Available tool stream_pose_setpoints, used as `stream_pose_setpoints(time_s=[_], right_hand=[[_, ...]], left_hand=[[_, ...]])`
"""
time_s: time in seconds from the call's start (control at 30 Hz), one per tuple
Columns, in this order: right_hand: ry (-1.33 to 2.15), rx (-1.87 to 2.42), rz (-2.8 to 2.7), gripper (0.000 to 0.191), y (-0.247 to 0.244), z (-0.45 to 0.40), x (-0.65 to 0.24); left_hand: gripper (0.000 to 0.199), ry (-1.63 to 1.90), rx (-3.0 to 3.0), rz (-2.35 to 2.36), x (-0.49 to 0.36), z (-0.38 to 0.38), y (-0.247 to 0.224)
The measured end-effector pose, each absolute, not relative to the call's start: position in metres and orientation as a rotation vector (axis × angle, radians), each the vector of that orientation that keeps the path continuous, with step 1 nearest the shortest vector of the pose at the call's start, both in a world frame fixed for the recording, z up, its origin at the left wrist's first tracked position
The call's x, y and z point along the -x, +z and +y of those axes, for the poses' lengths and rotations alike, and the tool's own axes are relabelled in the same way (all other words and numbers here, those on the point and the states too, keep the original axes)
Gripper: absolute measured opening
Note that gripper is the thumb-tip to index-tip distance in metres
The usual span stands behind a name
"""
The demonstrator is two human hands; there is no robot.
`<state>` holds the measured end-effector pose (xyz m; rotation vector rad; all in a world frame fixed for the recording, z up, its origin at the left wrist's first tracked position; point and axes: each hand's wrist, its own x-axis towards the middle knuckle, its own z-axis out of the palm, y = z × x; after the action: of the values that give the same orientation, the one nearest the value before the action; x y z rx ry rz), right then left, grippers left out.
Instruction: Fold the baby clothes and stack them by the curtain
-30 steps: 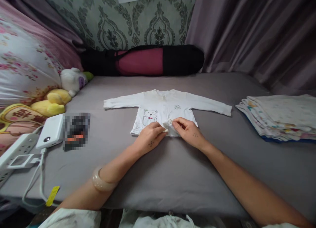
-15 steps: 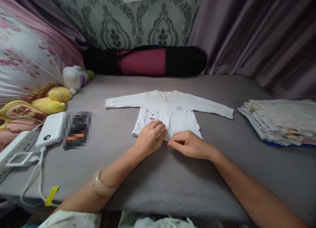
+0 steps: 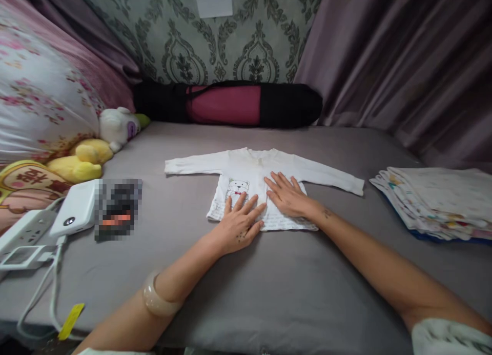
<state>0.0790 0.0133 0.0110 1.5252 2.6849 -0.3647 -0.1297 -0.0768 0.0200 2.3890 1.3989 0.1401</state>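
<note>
A small white long-sleeved baby shirt (image 3: pixel 249 168) lies spread on the grey bed sheet, its neckline away from me and both sleeves stretched out sideways. A bear print shows on its left half. Fingers spread, my left hand (image 3: pixel 240 224) rests on the lower hem just below the bear. My right hand (image 3: pixel 288 195) lies flat and open on the right half of the shirt's front, covering the small print there. Neither hand grips the cloth. A pale bangle (image 3: pixel 159 297) circles my left wrist.
Folded clothes (image 3: pixel 438 201) are stacked at the right. At the left lie a white power bank (image 3: pixel 77 209), a power strip (image 3: pixel 28 232), cables, a pixelated item (image 3: pixel 118 209) and plush toys (image 3: pixel 84 159). A long black and maroon bag (image 3: pixel 226 104) spans the back.
Both hands have uncurled from the front hem and now lie flat on the shirt. The right hand has moved up and away from me. The view has tilted slightly upward.
</note>
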Motion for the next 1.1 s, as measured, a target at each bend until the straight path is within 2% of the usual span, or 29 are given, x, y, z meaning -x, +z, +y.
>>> stream_pose_setpoints(time_s=[0.27,0.47,0.67,0.93,1.1], right_hand=[[-0.212,-1.667,2.714,0.062,0.007,0.069,-0.074],[-0.248,-1.272,2.961,0.061,0.007,0.03,-0.093],[-0.3,-1.085,2.979,0.062,0.011,-0.01,-0.106],[-0.509,-0.933,2.988,0.062,0.016,-0.051,-0.112],[-0.841,-0.86,2.937,0.064,0.036,-0.08,-0.121]], left_hand=[[0.054,0.161,-2.361,1.44,0.129,-0.076,0.025],[0.057,0.212,-2.358,1.455,0.129,-0.075,0.021],[0.054,0.256,-2.36,1.439,0.131,-0.074,0.019],[0.056,0.235,-2.343,1.455,0.13,-0.074,0.023],[0.056,0.267,-2.344,1.457,0.131,-0.074,0.021]])
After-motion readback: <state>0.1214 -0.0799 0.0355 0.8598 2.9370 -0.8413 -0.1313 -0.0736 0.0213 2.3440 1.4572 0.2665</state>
